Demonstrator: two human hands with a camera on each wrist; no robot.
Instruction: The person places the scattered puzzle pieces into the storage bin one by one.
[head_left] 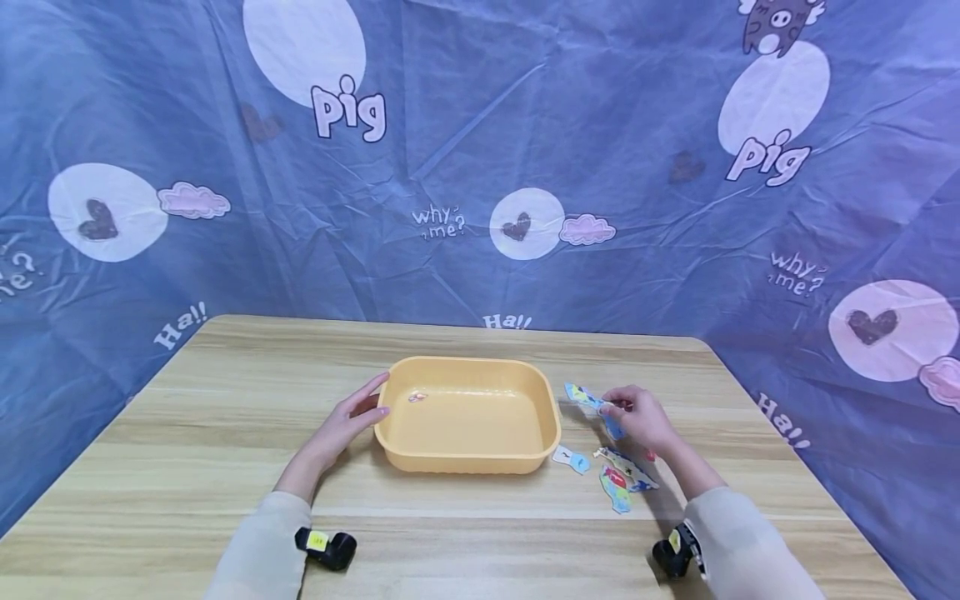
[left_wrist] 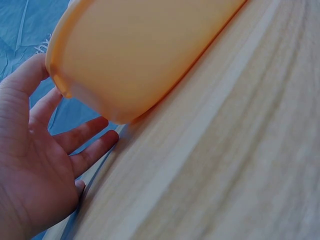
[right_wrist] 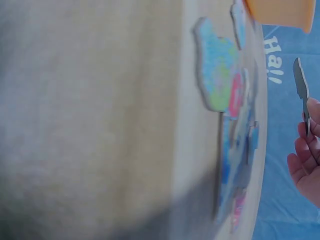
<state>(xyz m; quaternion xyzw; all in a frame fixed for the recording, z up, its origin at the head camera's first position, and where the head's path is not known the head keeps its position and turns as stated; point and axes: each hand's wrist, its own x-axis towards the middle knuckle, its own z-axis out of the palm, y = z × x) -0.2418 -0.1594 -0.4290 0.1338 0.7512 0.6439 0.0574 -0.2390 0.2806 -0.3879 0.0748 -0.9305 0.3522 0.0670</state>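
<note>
The yellow plastic tray (head_left: 468, 463) lies on the table in front of me. My left hand (head_left: 348, 421) holds its left end, thumb and index finger over the rim, the other fingers against the outer wall in the left wrist view. To the right of the tray, my right hand (head_left: 639, 417) pinches a thin, printed cutout piece (head_left: 582, 395) between thumb and fingers, raised above the table. Seen edge-on, the piece (right_wrist: 302, 85) looks narrow and grey. Inside the tray is a small reddish piece or mark (head_left: 417, 397), too small to tell.
Several colourful flat cutouts lie by the tray's right end: a white and blue one (head_left: 572, 460), a green, blue and red one (head_left: 617, 492), and others partly overlapping. The wooden table (head_left: 187, 467) ends at a blue printed cloth (head_left: 435, 275) behind.
</note>
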